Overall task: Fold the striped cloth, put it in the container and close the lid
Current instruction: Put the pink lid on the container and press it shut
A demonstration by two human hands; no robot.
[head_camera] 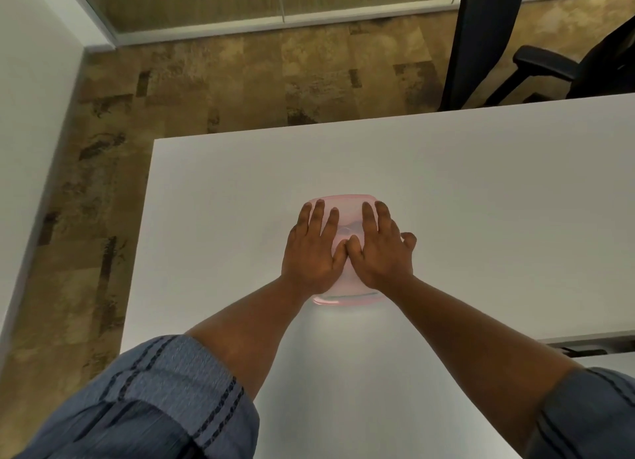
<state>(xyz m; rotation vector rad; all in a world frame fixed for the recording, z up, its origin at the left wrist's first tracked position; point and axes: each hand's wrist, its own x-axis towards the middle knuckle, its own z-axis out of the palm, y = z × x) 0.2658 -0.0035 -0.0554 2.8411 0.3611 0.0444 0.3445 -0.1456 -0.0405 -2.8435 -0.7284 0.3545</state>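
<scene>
A: Where are your hands relative to the container?

B: Both of yours lie flat on top of it. Your left hand (314, 249) covers the left half of the pink lid (347, 230), fingers spread and pointing away from you. Your right hand (381, 252) covers the right half, and your two thumbs touch over the lid's middle.

A: And the grip?

B: Neither hand is closed around anything. Each grip is wide, palms down, pressing on the lid rather than holding it. Your right little finger curls off past the lid's right edge.

A: Where does the container sit?

B: The pink container (343, 299) stands on the white tabletop (481, 201), well in from every edge, with the lid lying level on it. Only its near rim and the far edge of the lid show around your hands.

A: The striped cloth?

B: You cannot see it. The lid is translucent, but what lies under it cannot be made out.

A: Anything else near the container?

B: Beyond the tabletop's far edge, to the container's far right, stands a black office chair (508, 46) on patterned brown carpet (240, 87). Your rolled blue sleeves (165, 400) show nearest you.
</scene>
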